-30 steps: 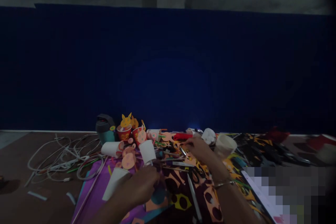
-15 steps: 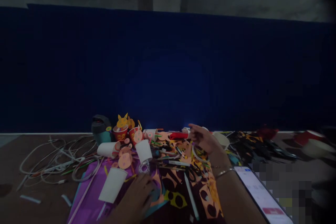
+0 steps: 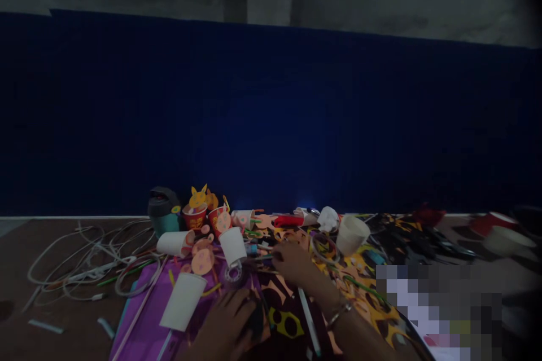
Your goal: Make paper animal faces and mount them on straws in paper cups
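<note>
White marker (image 3: pixel 309 322) slants away leftward.

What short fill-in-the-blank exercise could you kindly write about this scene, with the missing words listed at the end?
1. The hand with a bracelet at its wrist is the person's ____ one.
2. The paper cup nearest the left hand is ____.
3. The tall panel behind the table is ____.
4. In the picture, the tangled pale cables lie on the ____ side.

Missing words: right; white; blue; left.
</note>
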`<state>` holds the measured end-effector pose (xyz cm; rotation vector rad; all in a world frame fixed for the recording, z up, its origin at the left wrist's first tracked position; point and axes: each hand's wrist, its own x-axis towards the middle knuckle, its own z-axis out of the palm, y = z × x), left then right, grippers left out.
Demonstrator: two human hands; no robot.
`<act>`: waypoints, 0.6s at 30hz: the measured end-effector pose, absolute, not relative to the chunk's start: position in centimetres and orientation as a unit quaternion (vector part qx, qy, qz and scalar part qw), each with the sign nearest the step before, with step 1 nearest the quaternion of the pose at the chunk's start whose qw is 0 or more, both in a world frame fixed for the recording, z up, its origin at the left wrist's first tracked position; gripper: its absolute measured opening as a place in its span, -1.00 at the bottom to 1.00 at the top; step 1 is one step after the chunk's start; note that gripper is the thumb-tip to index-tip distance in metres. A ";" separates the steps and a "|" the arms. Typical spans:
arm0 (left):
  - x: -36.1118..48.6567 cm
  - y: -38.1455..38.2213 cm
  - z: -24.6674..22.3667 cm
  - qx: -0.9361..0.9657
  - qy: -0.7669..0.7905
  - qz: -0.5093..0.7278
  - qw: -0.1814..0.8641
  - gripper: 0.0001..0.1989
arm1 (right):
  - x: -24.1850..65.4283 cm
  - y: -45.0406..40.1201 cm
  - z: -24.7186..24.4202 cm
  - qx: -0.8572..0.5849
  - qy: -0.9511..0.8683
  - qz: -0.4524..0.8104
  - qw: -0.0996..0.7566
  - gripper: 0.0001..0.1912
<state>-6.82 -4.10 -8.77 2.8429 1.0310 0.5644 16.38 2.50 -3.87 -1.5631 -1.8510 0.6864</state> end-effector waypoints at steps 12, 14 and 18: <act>-7.4 -2.9 -9.2 0.915 0.340 0.216 0.005 -0.67 | 14.5 1.4 -5.8 -0.625 -0.774 0.019 0.098 -0.72; -7.3 -3.1 -8.5 0.917 0.335 0.217 0.019 -0.69 | 14.6 1.5 -6.1 -0.632 -0.770 0.007 0.090 -0.67; -6.9 -3.9 -6.9 0.924 0.325 0.192 0.064 -0.72 | 14.6 1.6 -6.1 -0.644 -0.759 0.003 0.095 -0.60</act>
